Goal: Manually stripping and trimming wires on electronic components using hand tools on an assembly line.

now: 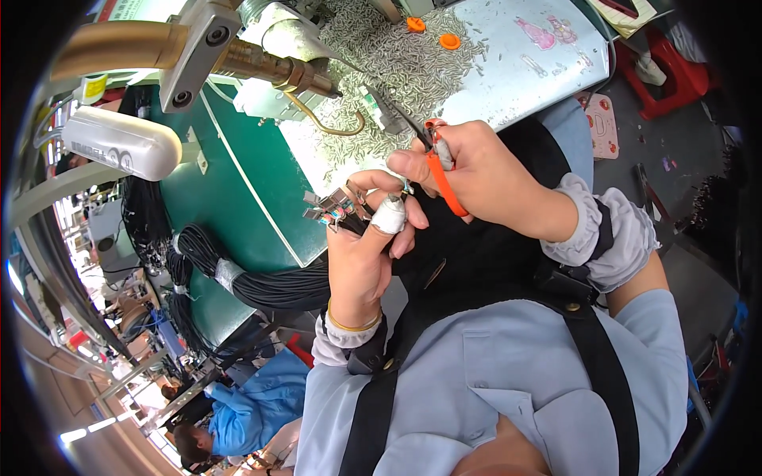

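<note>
In my left hand (pixel 361 238), closed with white tape round the thumb, is a bunch of black cables with small metal connectors (pixel 332 208) and short coloured wires. One wire end stands up at the fingertips, near my right hand. My right hand (pixel 484 170) is closed round an orange-handled hand tool (pixel 446 184), like pliers or scissors. Its dark narrow end points up and left; its exact kind is hard to make out. Beyond the hands lies a heap of small silvery metal pieces (pixel 397 63), with a small white-and-green block (pixel 381 109) at its near side.
A metal machine arm with a nozzle (pixel 278 71) hangs over the work at upper left. Bundled black cable (pixel 270 287) lies on the green bench (pixel 238 190). Two orange caps (pixel 450 41) sit by the pale board (pixel 540 71). A red stool (pixel 675 79) stands right; a person in blue (pixel 258 404) is lower left.
</note>
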Demonstrator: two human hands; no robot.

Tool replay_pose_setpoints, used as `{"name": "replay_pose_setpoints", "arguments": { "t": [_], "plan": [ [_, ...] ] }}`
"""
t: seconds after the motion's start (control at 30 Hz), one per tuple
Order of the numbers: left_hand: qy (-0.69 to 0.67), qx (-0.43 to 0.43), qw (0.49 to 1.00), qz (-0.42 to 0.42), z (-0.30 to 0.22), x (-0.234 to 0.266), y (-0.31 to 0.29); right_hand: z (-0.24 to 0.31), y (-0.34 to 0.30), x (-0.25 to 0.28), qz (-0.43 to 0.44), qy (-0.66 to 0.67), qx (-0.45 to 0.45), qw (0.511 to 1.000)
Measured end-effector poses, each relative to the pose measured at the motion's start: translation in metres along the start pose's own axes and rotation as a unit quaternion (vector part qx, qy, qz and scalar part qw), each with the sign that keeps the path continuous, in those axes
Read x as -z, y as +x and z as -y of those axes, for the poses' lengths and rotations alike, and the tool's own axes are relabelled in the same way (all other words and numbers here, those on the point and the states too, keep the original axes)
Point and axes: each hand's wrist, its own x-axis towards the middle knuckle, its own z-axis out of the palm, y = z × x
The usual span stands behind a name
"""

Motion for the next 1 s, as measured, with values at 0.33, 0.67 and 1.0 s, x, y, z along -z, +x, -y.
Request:
{"name": "replay_pose_setpoints", "arguments": {
  "t": [0.33,0.67,1.0],
  "plan": [
    [0.487,-0.32,0.812,-0.016,0.011,0.004,0.005,0.004,-0.007,0.003,0.107,0.202,-0.216,0.949],
    [-0.026,0.044,0.997,-0.05,-0.004,0.002,-0.004,-0.013,0.001,0.004,-0.09,-0.436,0.447,0.776],
    [0.236,-0.085,0.958,-0.141,0.006,-0.006,-0.01,-0.019,-0.011,0.004,-0.111,-0.477,0.449,0.747]
  ]
}}
